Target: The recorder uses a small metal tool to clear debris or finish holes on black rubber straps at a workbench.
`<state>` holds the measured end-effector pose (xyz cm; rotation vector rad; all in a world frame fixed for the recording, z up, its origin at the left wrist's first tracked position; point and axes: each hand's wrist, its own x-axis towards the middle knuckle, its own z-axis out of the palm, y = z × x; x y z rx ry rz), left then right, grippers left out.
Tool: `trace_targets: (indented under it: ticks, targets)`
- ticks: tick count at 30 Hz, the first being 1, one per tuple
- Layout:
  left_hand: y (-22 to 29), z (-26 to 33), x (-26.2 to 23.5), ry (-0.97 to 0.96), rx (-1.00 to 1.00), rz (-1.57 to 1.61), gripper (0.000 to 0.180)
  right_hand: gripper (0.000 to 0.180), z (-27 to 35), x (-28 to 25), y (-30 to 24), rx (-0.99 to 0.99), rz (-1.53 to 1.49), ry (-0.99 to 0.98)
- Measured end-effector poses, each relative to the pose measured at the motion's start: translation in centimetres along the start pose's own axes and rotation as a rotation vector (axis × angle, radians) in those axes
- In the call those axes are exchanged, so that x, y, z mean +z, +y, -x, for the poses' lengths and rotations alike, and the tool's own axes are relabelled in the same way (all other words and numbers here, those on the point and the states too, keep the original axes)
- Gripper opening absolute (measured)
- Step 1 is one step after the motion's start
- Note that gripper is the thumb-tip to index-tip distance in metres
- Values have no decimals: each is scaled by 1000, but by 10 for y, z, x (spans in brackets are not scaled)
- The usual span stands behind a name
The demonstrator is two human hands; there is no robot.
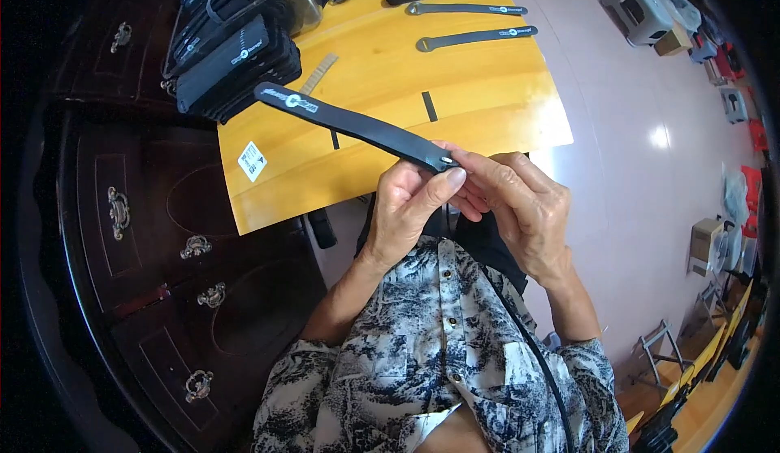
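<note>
Both my hands hold a dark strap with a pale printed mark, just off the near edge of the yellow table. Its free end points up and left over the tabletop. My left hand pinches the near end between thumb and fingers. From the other side, the fingertips of my right hand close on that same end, where a small pale spot shows. The fingers partly hide this end. At the far right of the table lie two similar straps, an upper one and a lower one, each with a rounded end.
Stacked black straps stand at the table's left, beside a clear plastic bin of dark pieces. A tan strip, a short black strip and a white label lie nearby. Dark drawers flank the left; a grey stool stands right.
</note>
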<state>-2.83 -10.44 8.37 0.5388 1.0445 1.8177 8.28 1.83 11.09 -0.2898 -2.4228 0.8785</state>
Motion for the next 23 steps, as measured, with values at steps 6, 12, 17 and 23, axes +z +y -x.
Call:
trace_targets:
  ticks: [6,12,17,23]
  targets:
    - [-1,5,3,-31,-55,29,29,49,-9,-3,11,-117,110,30]
    - [4,5,2,-34,-45,34,31,42,-22,-1,8,-120,76,26]
    - [12,9,1,-2,-45,11,32,37,-29,1,4,-83,-10,1]
    - [12,17,-8,38,-81,26,34,39,-34,-25,8,249,-490,-336]
